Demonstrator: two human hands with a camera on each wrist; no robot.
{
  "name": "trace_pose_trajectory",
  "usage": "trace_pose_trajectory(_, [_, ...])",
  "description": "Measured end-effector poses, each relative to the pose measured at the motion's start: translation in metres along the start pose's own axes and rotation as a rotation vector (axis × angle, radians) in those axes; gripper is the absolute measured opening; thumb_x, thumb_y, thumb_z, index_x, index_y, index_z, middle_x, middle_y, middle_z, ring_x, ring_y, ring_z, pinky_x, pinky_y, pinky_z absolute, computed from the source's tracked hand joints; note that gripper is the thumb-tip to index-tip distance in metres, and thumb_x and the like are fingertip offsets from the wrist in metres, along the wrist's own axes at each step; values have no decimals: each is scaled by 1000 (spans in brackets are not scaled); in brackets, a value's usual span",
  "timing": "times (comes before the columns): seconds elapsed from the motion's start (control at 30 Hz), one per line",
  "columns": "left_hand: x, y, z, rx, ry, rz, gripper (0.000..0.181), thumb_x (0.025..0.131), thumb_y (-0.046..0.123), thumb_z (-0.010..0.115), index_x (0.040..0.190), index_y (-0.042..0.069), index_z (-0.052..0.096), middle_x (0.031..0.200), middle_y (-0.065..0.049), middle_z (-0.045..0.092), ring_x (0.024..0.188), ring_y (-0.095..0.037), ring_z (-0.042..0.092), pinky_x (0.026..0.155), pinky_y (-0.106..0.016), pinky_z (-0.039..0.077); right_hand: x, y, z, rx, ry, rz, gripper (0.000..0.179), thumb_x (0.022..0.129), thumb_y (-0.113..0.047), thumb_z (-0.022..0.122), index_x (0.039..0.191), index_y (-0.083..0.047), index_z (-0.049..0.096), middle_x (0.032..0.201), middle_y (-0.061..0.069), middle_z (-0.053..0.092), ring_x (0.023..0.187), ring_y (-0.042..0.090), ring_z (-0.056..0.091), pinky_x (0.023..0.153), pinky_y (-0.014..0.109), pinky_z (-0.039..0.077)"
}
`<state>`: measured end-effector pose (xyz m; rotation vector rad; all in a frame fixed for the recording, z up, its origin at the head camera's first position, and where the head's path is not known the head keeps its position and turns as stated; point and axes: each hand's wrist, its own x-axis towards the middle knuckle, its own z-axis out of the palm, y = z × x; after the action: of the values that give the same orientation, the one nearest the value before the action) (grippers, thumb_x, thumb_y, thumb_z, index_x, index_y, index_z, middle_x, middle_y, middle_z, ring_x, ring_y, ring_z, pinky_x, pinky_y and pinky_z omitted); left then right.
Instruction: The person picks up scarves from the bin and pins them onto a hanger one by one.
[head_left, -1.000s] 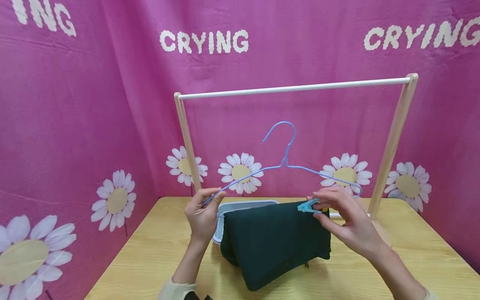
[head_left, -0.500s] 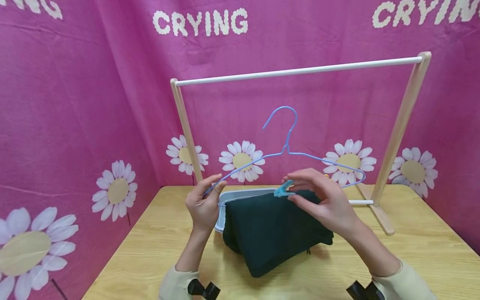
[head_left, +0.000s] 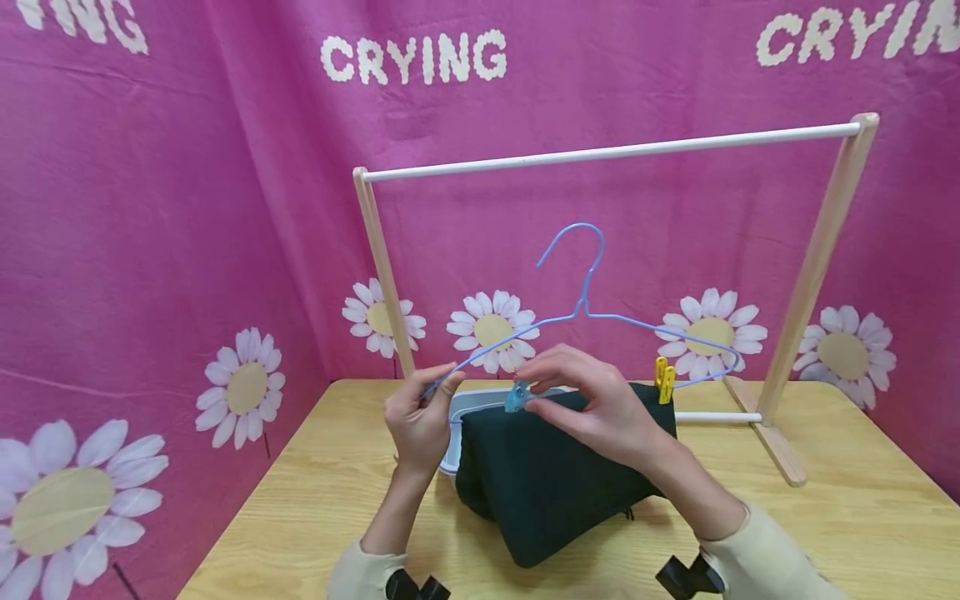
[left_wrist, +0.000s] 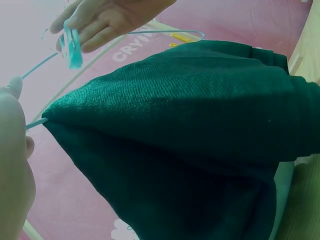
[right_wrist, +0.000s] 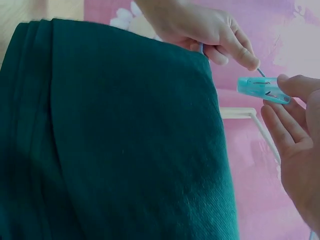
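My left hand (head_left: 422, 417) grips the left end of a blue wire hanger (head_left: 626, 318), holding it upright by its corner. Folded over the hanger's bottom bar hangs a dark green cloth (head_left: 555, 483). Between thumb and fingers, my right hand (head_left: 581, 400) pinches a light blue clothespin (head_left: 517, 396), close over the cloth's top edge toward its left end. The right wrist view shows this clothespin (right_wrist: 262, 89) apart from the fabric, beside the cloth's fold. A yellow clothespin (head_left: 664, 382) is clipped at the right end of the cloth's top edge.
Behind the hanger stands a wooden rack with a white top rail (head_left: 607, 153) and a lower white bar (head_left: 717, 417). A grey-white bin (head_left: 472, 402) sits on the wooden table (head_left: 300, 500), partly hidden by the cloth. A pink flowered curtain (head_left: 637, 75) closes off the back and sides.
My right hand has carried the light blue clothespin leftward along the cloth's top edge, uncovering the yellow clothespin. My left hand keeps its grip on the hanger's corner.
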<state>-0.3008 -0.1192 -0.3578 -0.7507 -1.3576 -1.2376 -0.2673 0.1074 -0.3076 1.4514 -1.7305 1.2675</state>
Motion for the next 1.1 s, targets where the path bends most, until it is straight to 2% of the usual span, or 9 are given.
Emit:
trace_pose_trajectory(0.43, [3, 0, 5, 11, -20, -26, 17, 83, 6, 78, 97, -3, 73, 61, -14, 62, 45, -8, 31, 41, -18, 28, 11, 5, 4, 32, -30, 151, 32, 79, 10, 77, 107, -3, 69, 109, 10, 69, 98, 18, 68, 87, 30, 58])
trace_pose_trajectory(0.67, [-1, 0, 4, 9, -13, -31, 18, 78, -1, 80, 95, -5, 73, 58, -12, 60, 46, -9, 31, 41, -18, 27, 15, 8, 12, 58, -19, 201, 23, 81, 6, 76, 100, -6, 70, 105, 8, 69, 92, 15, 70, 88, 28, 57])
trace_pose_trajectory(0.9, [-3, 0, 3, 5, -22, -48, 19, 82, 8, 78, 95, -5, 72, 61, -12, 62, 47, -8, 31, 41, -18, 28, 19, 12, 16, 78, -5, 289, 15, 83, 4, 76, 91, -8, 71, 99, 5, 71, 98, 13, 68, 89, 29, 57])
trace_pose_trajectory(1.1, [-3, -1, 2, 17, -13, -56, 22, 83, 13, 78, 95, -4, 72, 61, -12, 61, 47, -8, 31, 42, -18, 28, 22, 15, 21, 92, -5, 315, 11, 85, 3, 73, 87, -7, 72, 95, 9, 71, 93, 11, 67, 87, 30, 58])
